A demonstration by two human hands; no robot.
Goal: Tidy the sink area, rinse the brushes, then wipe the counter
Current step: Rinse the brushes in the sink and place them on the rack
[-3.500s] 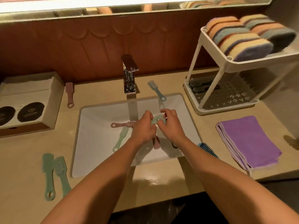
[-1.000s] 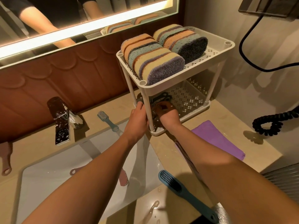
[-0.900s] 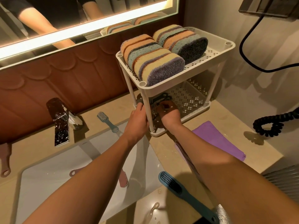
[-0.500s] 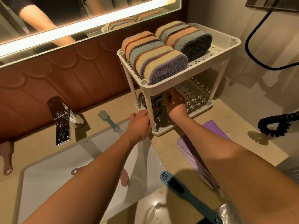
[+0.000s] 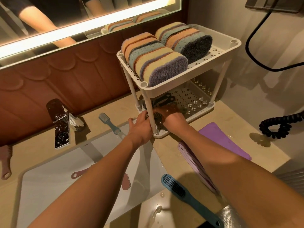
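A white two-tier rack [image 5: 199,113] stands on the counter right of the sink [image 5: 49,186]. Several dark brushes [image 5: 164,100] lie on its lower shelf. My left hand [image 5: 140,128] touches the rack's front corner post and tray rim, thumb spread. My right hand [image 5: 172,118] reaches onto the lower shelf next to a round dark brush head [image 5: 158,116]; its fingers are in shadow. A dark blue brush [image 5: 185,195] lies on the wet counter in front. A pale blue brush [image 5: 108,123] lies behind the sink. Two pink brushes [image 5: 79,173] lie in the basin.
Several striped sponges [image 5: 158,63] fill the rack's top shelf. A folded purple cloth [image 5: 218,139] lies under my right forearm. The faucet [image 5: 60,124] stands at the back left, another pink brush [image 5: 6,162] at far left. A coiled black cord [image 5: 276,127] rests at right.
My hands left the sink and went to the rack. In the last half second my right hand drew back from deep in the lower shelf toward its front edge; my left stayed at the post.
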